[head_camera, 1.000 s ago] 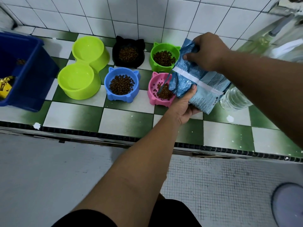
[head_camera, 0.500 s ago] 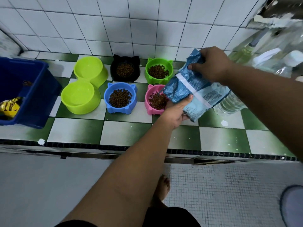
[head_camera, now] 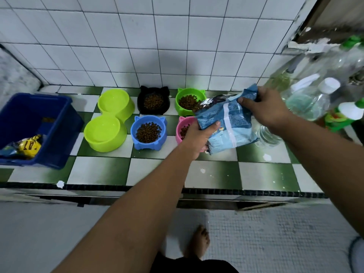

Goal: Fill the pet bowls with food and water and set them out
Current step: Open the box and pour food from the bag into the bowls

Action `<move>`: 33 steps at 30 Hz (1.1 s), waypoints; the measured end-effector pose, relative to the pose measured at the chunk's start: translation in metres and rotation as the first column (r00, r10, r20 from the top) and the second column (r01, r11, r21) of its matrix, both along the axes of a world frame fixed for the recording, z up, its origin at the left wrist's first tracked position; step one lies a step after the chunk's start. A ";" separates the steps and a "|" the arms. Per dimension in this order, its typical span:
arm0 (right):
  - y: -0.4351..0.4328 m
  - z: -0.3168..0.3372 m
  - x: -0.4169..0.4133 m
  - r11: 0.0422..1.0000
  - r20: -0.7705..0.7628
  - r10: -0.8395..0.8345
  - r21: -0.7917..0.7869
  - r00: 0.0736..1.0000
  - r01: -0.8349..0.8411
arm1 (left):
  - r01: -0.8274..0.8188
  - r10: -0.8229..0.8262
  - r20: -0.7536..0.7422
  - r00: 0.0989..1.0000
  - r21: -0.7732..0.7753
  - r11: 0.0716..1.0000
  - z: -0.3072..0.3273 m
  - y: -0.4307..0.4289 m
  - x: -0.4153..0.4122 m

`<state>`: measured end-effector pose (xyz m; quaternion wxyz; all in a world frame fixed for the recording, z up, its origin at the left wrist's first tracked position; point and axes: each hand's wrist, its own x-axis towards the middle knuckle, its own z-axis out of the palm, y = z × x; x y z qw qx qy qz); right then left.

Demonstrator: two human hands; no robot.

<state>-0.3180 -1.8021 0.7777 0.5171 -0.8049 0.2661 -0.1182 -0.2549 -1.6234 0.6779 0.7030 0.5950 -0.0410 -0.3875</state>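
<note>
Food bag (head_camera: 233, 123) lies near-to-far, mouth toward green bowl (head_camera: 180, 110); left hand (head_camera: 197, 137) grips its side, right hand (head_camera: 266, 107) its top.

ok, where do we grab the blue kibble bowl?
Grip the blue bowl by its outer wall under the rim, coming from the counter edge. It stands upright holding kibble, so stay outside the rim and lift level. The lime double bowl crowds its left, the black bowl sits behind, the pink bowl right; the front looks free.
</note>
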 end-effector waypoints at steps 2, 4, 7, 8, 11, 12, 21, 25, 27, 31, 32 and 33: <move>0.003 -0.004 -0.008 0.998 0.041 -0.033 0.063 0.999 0.031 | 0.014 -0.014 0.035 0.999 0.008 1.000 0.005 0.005 0.003; 0.006 -0.008 -0.015 0.993 0.077 -0.054 0.106 0.996 0.046 | 0.014 -0.014 0.047 0.999 -0.001 1.000 0.007 0.009 0.007; 0.011 -0.012 -0.021 0.986 0.115 -0.062 0.161 0.991 0.043 | 0.018 -0.017 0.040 0.999 -0.010 1.000 0.014 0.015 0.011; 0.012 -0.013 -0.022 0.983 0.123 -0.065 0.180 0.990 0.042 | 0.020 -0.020 0.042 0.999 -0.009 1.000 0.016 0.017 0.012; 0.017 -0.015 -0.026 0.971 0.154 -0.066 0.237 0.986 0.028 | 0.005 -0.005 0.058 0.998 -0.004 1.000 0.019 0.022 0.016; 0.019 -0.017 -0.027 0.967 0.165 -0.066 0.252 0.984 0.023 | 0.000 0.000 0.061 0.998 0.001 1.000 0.020 0.023 0.016; 0.046 -0.025 -0.030 0.815 0.291 -0.241 0.579 0.926 0.030 | 0.005 -0.007 0.129 0.992 0.016 1.000 0.043 0.036 0.011; 0.058 -0.019 -0.024 0.789 0.306 -0.268 0.614 0.913 0.026 | -0.028 0.037 0.150 0.988 -0.063 0.998 0.054 0.046 0.015; 0.062 -0.017 -0.020 0.777 0.305 -0.281 0.629 0.910 0.030 | -0.072 0.086 0.092 0.992 -0.146 0.987 0.063 0.055 0.018; 0.080 -0.011 -0.012 0.764 0.323 -0.285 0.645 0.902 0.010 | -0.100 0.116 0.080 0.990 -0.178 0.979 0.064 0.075 0.025; 0.085 -0.010 -0.010 0.767 0.328 -0.279 0.641 0.903 0.005 | -0.115 0.130 0.079 0.988 -0.178 0.977 0.061 0.081 0.028; 0.092 -0.009 -0.007 0.773 0.331 -0.274 0.634 0.903 0.002 | -0.127 0.143 0.074 0.987 -0.183 0.975 0.060 0.087 0.031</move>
